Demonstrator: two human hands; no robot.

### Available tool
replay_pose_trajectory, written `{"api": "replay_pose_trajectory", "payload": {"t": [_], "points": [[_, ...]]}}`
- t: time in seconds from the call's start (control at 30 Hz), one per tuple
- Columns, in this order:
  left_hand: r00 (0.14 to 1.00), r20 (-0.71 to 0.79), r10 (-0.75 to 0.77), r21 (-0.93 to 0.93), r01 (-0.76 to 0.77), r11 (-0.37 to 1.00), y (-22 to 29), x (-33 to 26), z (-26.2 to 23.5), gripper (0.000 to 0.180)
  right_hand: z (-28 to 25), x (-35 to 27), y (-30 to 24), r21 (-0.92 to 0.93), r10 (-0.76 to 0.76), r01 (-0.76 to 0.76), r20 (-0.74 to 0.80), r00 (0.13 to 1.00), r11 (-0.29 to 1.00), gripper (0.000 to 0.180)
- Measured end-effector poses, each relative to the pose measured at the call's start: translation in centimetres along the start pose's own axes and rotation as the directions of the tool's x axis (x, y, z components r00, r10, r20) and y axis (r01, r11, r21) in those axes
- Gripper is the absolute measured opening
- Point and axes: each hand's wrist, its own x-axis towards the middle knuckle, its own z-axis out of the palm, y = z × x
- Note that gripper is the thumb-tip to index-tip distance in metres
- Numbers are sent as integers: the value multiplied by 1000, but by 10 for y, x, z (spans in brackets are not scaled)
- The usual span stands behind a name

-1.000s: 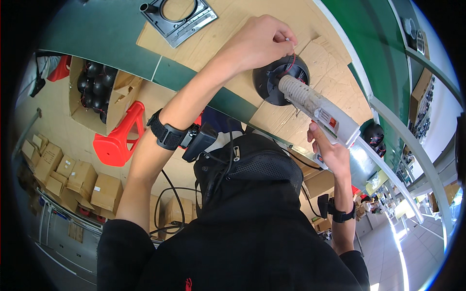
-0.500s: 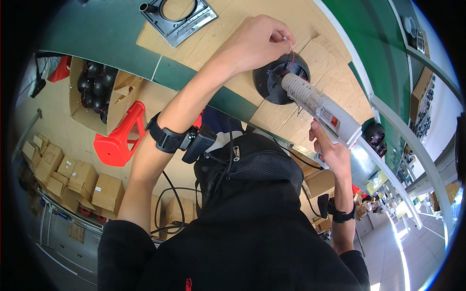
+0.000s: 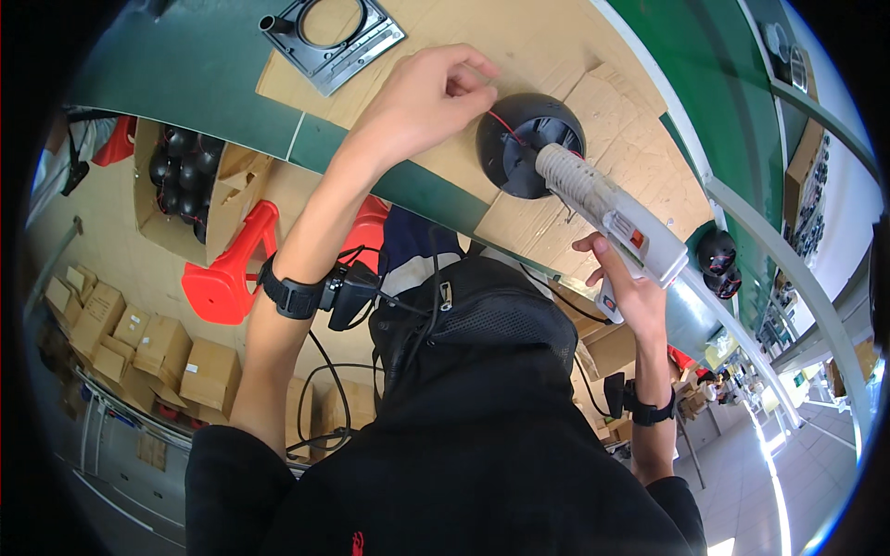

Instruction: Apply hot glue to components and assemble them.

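Observation:
A black, rounded, hollow housing (image 3: 496, 153) sits on the cardboard, its open side facing up and ribs showing inside. Out of it a thin red wire (image 3: 505, 126) runs left to my left hand (image 3: 428, 100). That hand is closed beside the housing, thumb and curled fingers at the wire; the wire's end is hidden. My right hand (image 3: 638, 301) grips the handle of a white heat gun (image 3: 640, 236), thumb raised along its side. The gun's ribbed nozzle (image 3: 564, 169) reaches over the right part of the housing's opening.
A black frame with a round hole (image 3: 357, 56) lies at the table's far left. More black spheres (image 3: 716, 252) stand right of the gun; several fill a carton (image 3: 243, 176) below left. There are a red stool (image 3: 215, 292), stacked boxes (image 3: 158, 343) and a pale metal rail (image 3: 774, 222).
My left hand has moved left, away from above the housing, and the red wire now slants left with it. The heat gun has stayed nearly in place.

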Motion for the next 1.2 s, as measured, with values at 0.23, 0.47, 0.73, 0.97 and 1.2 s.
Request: {"api": "replay_pose_trajectory", "payload": {"t": [0.23,0.47,0.73,0.97,1.2], "points": [[997,38,-68,-5,68,998,-9,-12,-1,26,8,-4,6,60,-29,33,-60,998,998,30],[995,52,-89,-42,91,995,-17,-15,2,24,14,-3,9,39,-27,30,-88,996,999,30],[996,-5,-90,1,90,996,-24,-17,1,26,16,-3,15,50,-53,59,-121,991,997,28],[980,-192,-49,-111,28,993,-58,-19,-1,27,13,-2,19,22,-77,78,-41,996,997,32],[967,209,-147,-27,156,987,-64,-34,5,20,6,-20,39,349,-195,176,20,981,920,34]]}}
